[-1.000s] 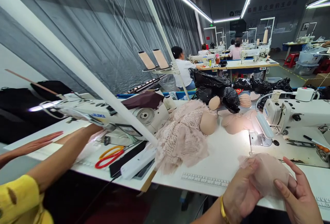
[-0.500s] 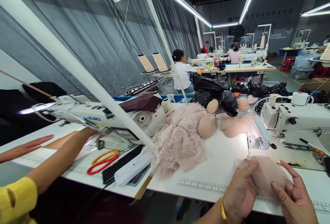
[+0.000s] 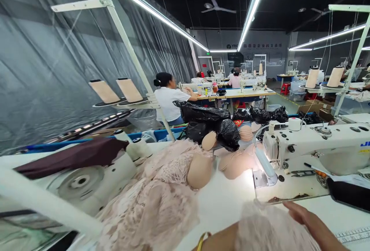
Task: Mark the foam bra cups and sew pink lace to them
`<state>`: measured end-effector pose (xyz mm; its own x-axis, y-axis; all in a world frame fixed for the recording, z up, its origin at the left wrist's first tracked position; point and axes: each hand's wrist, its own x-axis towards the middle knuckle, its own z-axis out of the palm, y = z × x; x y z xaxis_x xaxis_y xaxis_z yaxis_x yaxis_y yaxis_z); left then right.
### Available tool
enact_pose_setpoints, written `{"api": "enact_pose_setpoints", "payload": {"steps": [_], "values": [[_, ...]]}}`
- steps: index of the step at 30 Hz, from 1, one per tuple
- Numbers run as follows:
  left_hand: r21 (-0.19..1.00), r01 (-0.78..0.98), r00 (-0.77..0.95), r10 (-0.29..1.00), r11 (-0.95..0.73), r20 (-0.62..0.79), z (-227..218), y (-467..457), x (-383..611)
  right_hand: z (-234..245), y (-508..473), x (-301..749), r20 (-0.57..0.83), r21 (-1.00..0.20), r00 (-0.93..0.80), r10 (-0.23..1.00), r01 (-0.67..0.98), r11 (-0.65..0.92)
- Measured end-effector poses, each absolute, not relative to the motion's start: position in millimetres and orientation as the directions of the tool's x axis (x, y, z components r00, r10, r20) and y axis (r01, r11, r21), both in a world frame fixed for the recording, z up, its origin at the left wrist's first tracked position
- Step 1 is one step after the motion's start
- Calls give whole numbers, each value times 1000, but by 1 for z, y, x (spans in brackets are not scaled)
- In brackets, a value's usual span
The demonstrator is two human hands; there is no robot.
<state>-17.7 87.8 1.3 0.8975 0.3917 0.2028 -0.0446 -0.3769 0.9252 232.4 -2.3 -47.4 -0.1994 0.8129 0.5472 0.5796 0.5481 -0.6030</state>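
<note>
Since the earlier frame the view has swung right, a neighbour's arms and the scissors have left it, and the hands, with their pale sheer fabric (image 3: 268,228), have dropped to the near edge. The left hand (image 3: 222,237) disappears behind the fabric, so its grip cannot be told; the right hand (image 3: 313,224) lies along the fabric's right side with a finger stretched out, and whether it pinches cannot be seen either.

At left, the lace pile (image 3: 150,204) spreads close enough that a brushing forearm might drag or tangle it. The fabric, loosely bunched, could slip or crease if a hand slackened. To its right, dark stains along the near edge of the machine plate (image 3: 289,193) might mark such pale cloth.

The white worktop (image 3: 222,201) carries, after the lace, a beige cup (image 3: 199,170) against its right side, more cups (image 3: 239,162), then a sewing machine (image 3: 323,139) with its lamp lit and a black flat object (image 3: 349,195). Beyond, a grey curtain (image 3: 72,50) hangs at left, a person in white (image 3: 170,102) sits mid-room, and red stools (image 3: 285,88) stand far right
</note>
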Motion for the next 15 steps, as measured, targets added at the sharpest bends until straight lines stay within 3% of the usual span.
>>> {"api": "enact_pose_setpoints", "payload": {"steps": [2,4,8,15], "values": [[918,-12,908,380,-397,176,0,96,-15,-35,18,245,536,-473,-366,761,617,629],[840,29,943,293,-541,156,-2,108,-7,-30,44,252,496,-321,-538,681,616,720],[489,-4,998,30,-872,60,-3,142,8,-35,83,254,452,-207,-644,617,597,775],[409,72,992,109,-910,69,2,153,6,-40,80,266,381,-206,-609,696,678,706]]}}
